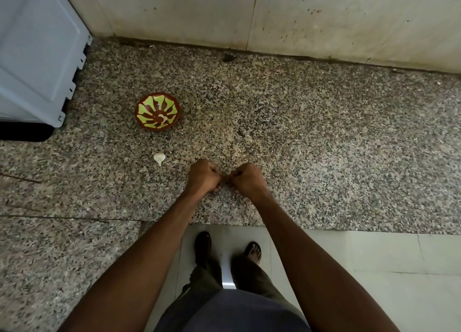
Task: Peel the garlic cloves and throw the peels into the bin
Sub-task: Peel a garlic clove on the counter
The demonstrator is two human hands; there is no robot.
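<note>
My left hand (203,175) and my right hand (245,179) meet just above the speckled granite counter (324,144), knuckles up, fingers curled. Between their fingertips they pinch something very small, probably a garlic clove (226,178), almost wholly hidden by the fingers. A white garlic bulb (159,157) lies on the counter to the left of my left hand. Farther back on the left stands a small brown bowl with a green pattern (157,111); a pale bit lies inside it. No bin is in view.
A white appliance (37,52) stands at the counter's far left on a dark base. A tiled wall (274,15) runs behind the counter. Below the counter's front edge are the floor tiles (374,269) and the person's sandalled feet.
</note>
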